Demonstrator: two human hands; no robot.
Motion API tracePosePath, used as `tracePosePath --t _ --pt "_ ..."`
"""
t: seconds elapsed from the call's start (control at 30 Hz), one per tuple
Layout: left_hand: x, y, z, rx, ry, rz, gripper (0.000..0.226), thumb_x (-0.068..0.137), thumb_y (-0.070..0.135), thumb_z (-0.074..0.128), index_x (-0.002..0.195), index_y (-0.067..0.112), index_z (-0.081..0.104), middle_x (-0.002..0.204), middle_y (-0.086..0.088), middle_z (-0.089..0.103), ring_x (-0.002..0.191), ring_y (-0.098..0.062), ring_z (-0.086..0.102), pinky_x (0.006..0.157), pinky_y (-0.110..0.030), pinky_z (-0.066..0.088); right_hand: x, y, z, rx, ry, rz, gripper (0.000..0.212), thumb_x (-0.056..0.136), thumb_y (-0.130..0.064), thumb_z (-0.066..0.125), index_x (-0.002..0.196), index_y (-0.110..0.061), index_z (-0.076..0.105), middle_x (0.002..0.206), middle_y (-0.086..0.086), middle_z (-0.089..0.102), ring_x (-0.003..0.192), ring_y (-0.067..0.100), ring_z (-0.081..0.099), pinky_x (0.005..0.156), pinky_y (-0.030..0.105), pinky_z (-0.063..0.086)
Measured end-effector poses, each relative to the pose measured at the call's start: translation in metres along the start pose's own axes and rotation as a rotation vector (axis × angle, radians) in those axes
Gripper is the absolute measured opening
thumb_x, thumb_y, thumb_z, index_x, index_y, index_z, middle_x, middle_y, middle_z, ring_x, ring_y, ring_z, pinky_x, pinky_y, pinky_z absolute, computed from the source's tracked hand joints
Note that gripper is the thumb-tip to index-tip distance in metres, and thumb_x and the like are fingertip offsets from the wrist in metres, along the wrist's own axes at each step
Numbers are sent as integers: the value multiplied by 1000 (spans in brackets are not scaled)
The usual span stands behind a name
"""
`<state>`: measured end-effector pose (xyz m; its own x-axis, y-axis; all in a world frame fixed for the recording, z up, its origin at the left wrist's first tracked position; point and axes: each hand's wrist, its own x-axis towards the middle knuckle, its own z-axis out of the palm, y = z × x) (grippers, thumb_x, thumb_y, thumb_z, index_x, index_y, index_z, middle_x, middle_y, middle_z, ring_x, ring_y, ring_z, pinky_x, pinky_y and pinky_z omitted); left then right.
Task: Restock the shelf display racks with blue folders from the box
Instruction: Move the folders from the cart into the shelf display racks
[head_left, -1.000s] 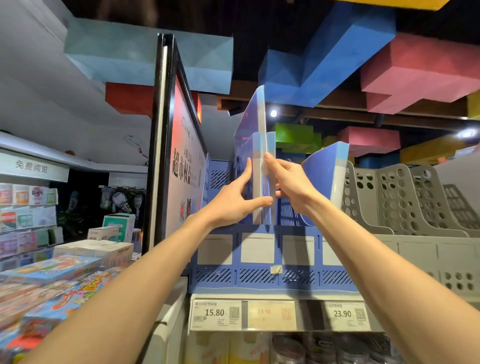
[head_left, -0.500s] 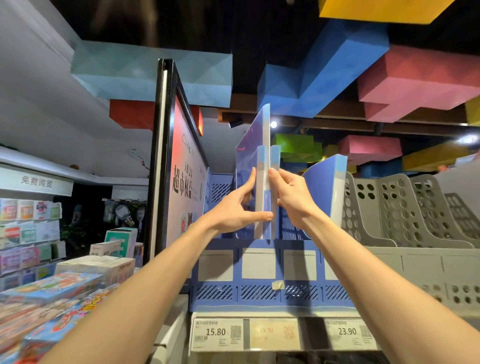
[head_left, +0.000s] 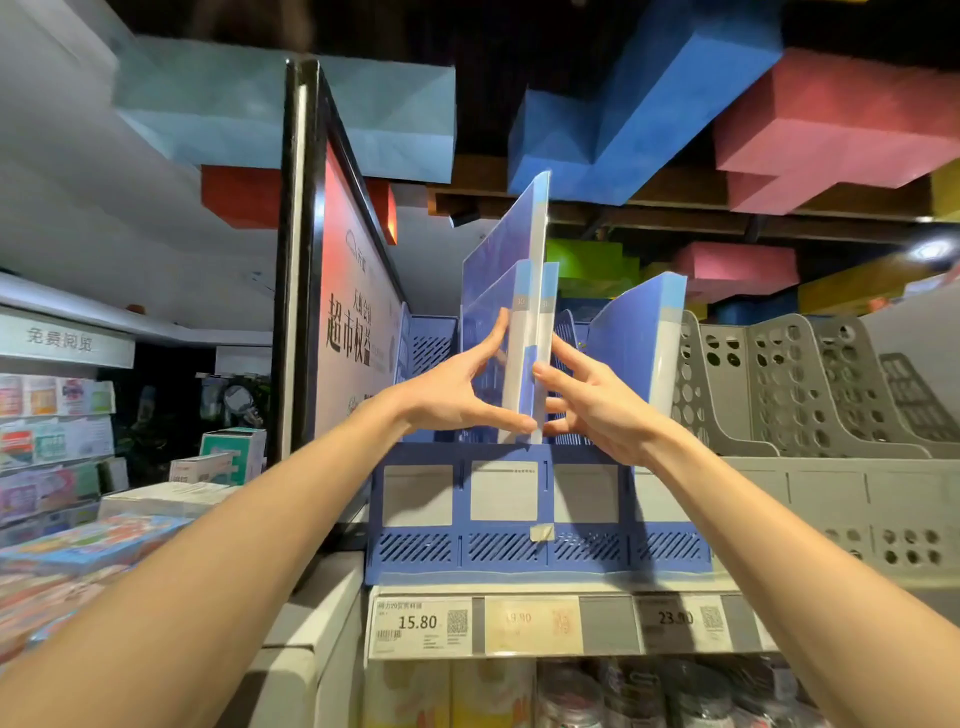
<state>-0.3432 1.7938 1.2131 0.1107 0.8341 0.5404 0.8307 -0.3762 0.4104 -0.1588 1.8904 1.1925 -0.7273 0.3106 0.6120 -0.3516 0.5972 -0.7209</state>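
A person reaches up with both bare arms to a blue slotted plastic file rack (head_left: 519, 545) standing on the top shelf. Three thin blue plastic folders with pale spines (head_left: 522, 358) stand upright together in one of the rack's middle compartments, one taller than the other two.

The left hand (head_left: 457, 389) lies open against the left face of this group. Its fingers are straight and point upward, and its thumb stretches across the foot of the spines. The right hand (head_left: 597, 400) is also open, its spread fingers touching the right face and its thumb resting on the front edge of the rightmost spine. The folders are pressed between the two hands.

A thicker blue folder (head_left: 639, 338) leans to the right in the rack's next compartment, apart from the hands. Grey perforated plastic file racks (head_left: 779, 389) stand just beside the blue rack on the right. A tall black-framed signboard with red and white printing (head_left: 353, 312) rises on the left.

Paper price tags (head_left: 421, 623) line the shelf edge below. The middle tag is washed out and probably reads 19.90.
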Motion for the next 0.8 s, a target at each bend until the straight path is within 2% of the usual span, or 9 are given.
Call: tracePosePath --t 0.13,0.2,0.27,0.37,0.5,0.63,0.7,0.77,0.8 --pt "1 4 3 -29 -30 5 134 72 43 90 155 48 -14 164 14 27 149 -5 29 121 -42 33 0 -1 6 -45 88 -87 52 106 -16 48 152 -33 34 132 3 66 101 28 72 65 39 60" --pt "1 6 3 -36 -39 21 133 73 36 91 155 47 -13 163 17 26 147 -2 32 118 -41 38 1 -2 7 -59 110 -119 54 105 -11 48 152 -32 36 131 5 66 107 30 70 74 52 61" --pt "0 4 3 -39 -40 40 133 75 29 90 156 47 -14 164 18 24 146 -2 33 117 -40 40 2 -3 8 -60 116 -145 56 104 -7 49 152 -32 36 131 3 66 112 29 68 79 58 59" --pt "-2 1 1 -17 -38 56 131 76 26 89 156 47 -13 165 15 22 147 -7 36 118 -42 37 4 -3 14 -48 119 -163 60 102 -3 50 152 -32 36 128 3 68 111 28 69 76 57 60" --pt "-6 0 -2 -47 -36 40 126 81 27 85 157 44 -13 165 12 25 146 -9 37 115 -35 41 5 3 17 -38 90 -133 61 102 -8 54 153 -34 34 129 0 68 111 25 69 81 51 60" --pt "-15 4 -4 -150 5 -26 111 87 34 78 155 51 -8 164 21 21 146 -2 31 103 -45 53 10 2 14 -48 81 -80 55 103 -17 53 152 -35 36 128 1 68 109 20 70 81 38 61" --pt "-18 4 -4 -168 67 -52 110 88 25 77 157 47 -5 163 20 20 144 0 30 105 -41 50 14 1 13 -38 80 -48 51 104 -23 50 152 -34 37 129 0 68 109 21 70 83 39 60" --pt "-20 5 -3 -198 132 -56 111 87 12 78 160 40 -1 162 16 26 141 0 35 108 -32 47 19 2 14 -43 100 -40 47 105 -26 48 151 -33 40 129 -1 67 110 21 70 86 41 59" --pt "-20 6 -3 -217 149 -60 110 86 8 77 160 37 1 161 13 29 141 -1 37 104 -25 49 20 2 14 -53 116 -44 46 105 -27 48 150 -33 42 129 -2 68 110 20 70 86 40 59"
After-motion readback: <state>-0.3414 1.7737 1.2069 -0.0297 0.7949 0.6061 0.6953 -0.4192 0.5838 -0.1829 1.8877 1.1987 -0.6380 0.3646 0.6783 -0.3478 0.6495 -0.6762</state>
